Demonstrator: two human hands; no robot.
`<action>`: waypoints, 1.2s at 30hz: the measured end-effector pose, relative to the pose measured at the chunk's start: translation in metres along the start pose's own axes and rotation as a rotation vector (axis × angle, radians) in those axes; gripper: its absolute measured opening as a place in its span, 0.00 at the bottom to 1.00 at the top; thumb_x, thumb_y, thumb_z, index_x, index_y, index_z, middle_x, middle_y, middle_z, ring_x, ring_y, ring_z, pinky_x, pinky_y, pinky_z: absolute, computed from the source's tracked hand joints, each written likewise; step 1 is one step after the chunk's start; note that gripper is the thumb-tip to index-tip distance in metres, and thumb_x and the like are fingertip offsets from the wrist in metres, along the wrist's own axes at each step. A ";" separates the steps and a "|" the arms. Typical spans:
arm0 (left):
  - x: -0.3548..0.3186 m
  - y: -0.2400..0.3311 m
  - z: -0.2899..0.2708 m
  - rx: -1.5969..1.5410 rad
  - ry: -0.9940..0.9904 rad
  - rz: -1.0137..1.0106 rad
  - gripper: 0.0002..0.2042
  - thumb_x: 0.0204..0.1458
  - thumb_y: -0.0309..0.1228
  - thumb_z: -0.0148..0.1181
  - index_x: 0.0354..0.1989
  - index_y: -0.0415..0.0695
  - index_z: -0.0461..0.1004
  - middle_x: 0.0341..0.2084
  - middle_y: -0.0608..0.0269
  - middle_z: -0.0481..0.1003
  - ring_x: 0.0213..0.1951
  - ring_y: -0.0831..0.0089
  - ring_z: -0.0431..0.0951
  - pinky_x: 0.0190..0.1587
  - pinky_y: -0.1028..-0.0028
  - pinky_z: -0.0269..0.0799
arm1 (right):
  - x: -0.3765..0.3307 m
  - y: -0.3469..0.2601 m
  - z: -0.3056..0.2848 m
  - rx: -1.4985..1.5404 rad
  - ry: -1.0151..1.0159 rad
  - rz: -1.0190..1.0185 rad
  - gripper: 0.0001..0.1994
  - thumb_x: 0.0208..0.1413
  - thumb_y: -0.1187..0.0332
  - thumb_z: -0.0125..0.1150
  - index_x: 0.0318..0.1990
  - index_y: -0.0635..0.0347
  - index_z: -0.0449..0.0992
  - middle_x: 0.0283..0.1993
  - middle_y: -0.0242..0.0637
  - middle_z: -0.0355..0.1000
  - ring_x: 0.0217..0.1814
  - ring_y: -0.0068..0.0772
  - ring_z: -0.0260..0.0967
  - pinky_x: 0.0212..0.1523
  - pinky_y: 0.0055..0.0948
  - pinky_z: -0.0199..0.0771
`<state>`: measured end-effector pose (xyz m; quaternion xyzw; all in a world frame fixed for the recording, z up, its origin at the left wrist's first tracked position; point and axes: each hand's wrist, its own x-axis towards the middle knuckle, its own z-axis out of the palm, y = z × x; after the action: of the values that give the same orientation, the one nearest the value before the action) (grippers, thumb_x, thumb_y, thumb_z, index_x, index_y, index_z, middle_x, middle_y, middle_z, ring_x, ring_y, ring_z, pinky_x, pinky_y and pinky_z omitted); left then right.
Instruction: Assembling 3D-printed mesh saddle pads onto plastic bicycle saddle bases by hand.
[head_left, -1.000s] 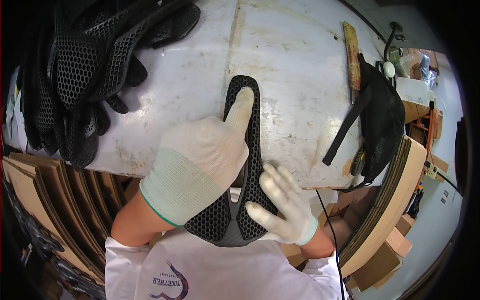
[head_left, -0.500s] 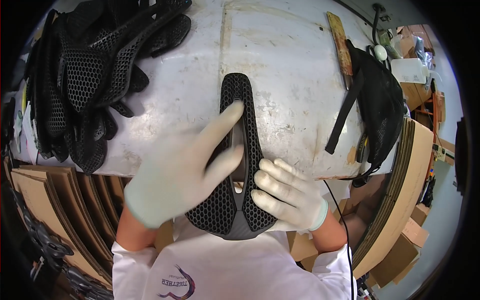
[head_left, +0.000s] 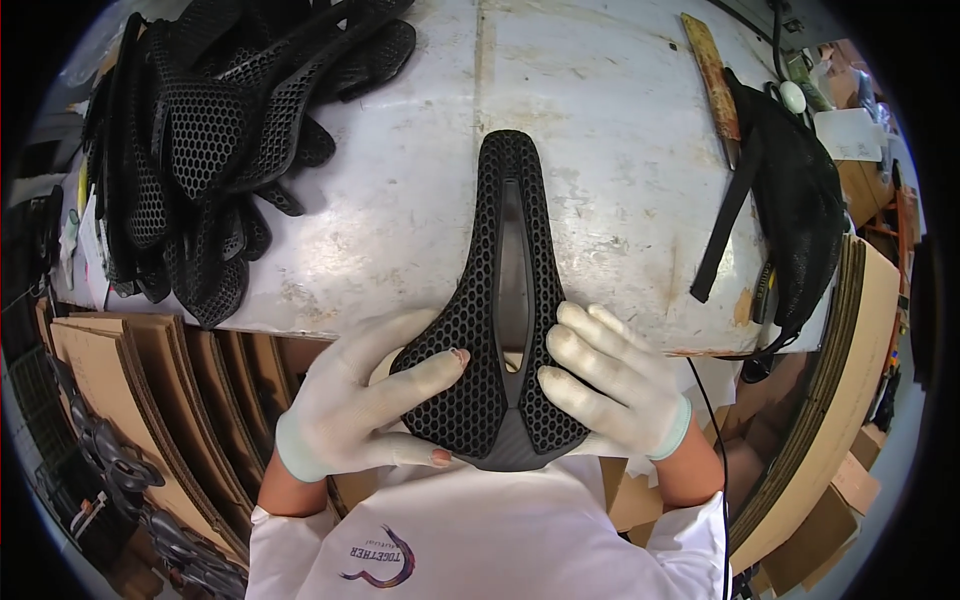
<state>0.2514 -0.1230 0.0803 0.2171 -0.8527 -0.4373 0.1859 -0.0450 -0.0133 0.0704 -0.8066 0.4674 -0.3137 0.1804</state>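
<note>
A saddle (head_left: 450,400) is extending over the table's (head_left: 640,230) near edge, between the left hand (head_left: 345,400) and right hand (head_left: 630,395). Piled saddles (head_left: 205,140) are lying left; a stick (head_left: 711,80) and bag (head_left: 795,210), right. Cardboard sheets (head_left: 110,380) are flanking the person.

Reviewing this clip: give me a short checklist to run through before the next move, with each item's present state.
1. Left hand gripping the saddle: ok, at its left rear side.
2. Right hand gripping it: ok, at the right rear side.
3. Gloves whole: not ok; skin shows at two left fingertips.
4. Saddle apart from the pile: ok, the pile lies off to the left.
5. Bag strap off the saddle: ok, well to the right.
6. Underside sound: cannot tell, it faces away from the camera.
</note>
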 end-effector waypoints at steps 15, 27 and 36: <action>-0.001 -0.005 0.004 -0.053 0.038 0.048 0.33 0.49 0.54 0.73 0.61 0.48 0.80 0.60 0.36 0.74 0.59 0.37 0.78 0.61 0.50 0.74 | -0.005 0.001 0.007 -0.002 0.014 -0.031 0.15 0.58 0.68 0.60 0.52 0.58 0.81 0.58 0.47 0.77 0.65 0.54 0.75 0.64 0.51 0.78; 0.003 0.013 -0.008 0.108 -0.064 -0.032 0.32 0.42 0.49 0.77 0.59 0.54 0.82 0.64 0.39 0.70 0.63 0.40 0.75 0.63 0.50 0.74 | -0.007 -0.002 0.008 -0.013 -0.042 -0.001 0.17 0.56 0.67 0.63 0.54 0.57 0.81 0.58 0.48 0.77 0.66 0.54 0.74 0.65 0.52 0.77; -0.003 0.009 0.000 0.122 -0.037 -0.012 0.33 0.41 0.53 0.77 0.57 0.53 0.83 0.61 0.39 0.73 0.59 0.39 0.78 0.60 0.49 0.76 | -0.008 -0.002 0.010 -0.047 -0.008 0.002 0.18 0.54 0.66 0.65 0.52 0.58 0.81 0.57 0.47 0.78 0.65 0.55 0.75 0.65 0.51 0.77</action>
<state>0.2521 -0.1170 0.0873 0.2250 -0.8797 -0.3896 0.1541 -0.0395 -0.0056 0.0619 -0.8113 0.4749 -0.2991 0.1638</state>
